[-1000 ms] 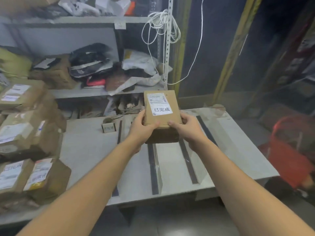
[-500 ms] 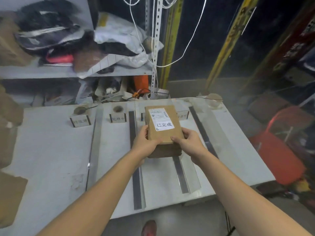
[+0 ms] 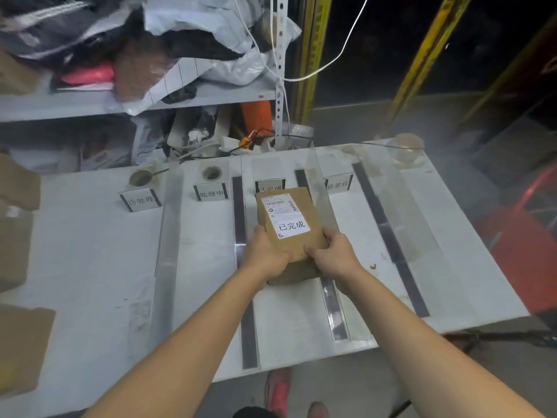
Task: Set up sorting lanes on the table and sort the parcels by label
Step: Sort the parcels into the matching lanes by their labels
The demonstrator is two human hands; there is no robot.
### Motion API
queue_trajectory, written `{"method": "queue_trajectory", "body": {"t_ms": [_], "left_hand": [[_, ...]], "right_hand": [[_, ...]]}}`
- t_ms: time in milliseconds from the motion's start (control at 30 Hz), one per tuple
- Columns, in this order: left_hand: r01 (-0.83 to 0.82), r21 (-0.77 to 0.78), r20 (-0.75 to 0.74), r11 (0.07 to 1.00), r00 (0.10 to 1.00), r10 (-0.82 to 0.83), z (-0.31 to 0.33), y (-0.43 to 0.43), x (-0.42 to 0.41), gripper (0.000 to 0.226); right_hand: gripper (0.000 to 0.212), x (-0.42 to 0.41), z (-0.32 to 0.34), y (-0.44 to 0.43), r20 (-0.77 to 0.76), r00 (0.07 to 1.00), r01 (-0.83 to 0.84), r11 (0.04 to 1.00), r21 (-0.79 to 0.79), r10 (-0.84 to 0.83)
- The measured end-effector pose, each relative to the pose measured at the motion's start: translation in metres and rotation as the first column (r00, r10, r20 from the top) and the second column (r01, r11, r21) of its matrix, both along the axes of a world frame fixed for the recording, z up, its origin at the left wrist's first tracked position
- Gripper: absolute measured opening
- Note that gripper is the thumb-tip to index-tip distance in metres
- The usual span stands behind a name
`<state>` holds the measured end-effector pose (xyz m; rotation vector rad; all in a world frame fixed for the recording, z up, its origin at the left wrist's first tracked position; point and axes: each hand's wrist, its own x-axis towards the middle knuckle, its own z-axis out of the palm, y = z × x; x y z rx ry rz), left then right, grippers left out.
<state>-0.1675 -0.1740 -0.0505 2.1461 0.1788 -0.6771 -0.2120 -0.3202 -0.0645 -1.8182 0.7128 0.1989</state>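
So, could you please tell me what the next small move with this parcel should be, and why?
Probably lower the parcel straight down into the third lane and let go. Its label reads 已完成, seemingly matching the half-hidden sign just behind it, and the left hand and right hand grip its near end over that lane.

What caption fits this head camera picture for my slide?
The left hand and right hand hold the brown parcel before its matching lane sign on the table.
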Motion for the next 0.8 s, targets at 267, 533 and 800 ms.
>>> {"method": "queue_trajectory", "body": {"t_ms": [267, 533, 800], "left_hand": [[0.137, 0.110, 0.167, 0.984, 0.974, -0.154, 0.006, -0.001, -0.007, 0.068], [0.140, 0.188, 0.365, 0.972, 0.909, -0.202, 0.059, 0.025, -0.013, 0.064], [-0.123, 0.629, 0.501, 0.767, 0.820, -0.279, 0.135, 0.117, -0.052, 0.067]], "right_hand": [[0.024, -0.001, 0.000, 0.016, -0.035, 0.999, -0.017, 0.985, -0.172, 0.011], [0.050, -0.005, 0.055, 0.013, 0.027, 0.976, -0.192, 0.908, -0.372, 0.217], [0.050, -0.022, 0.129, 0.074, 0.102, 0.800, -0.373, 0.623, -0.688, 0.592]]}}
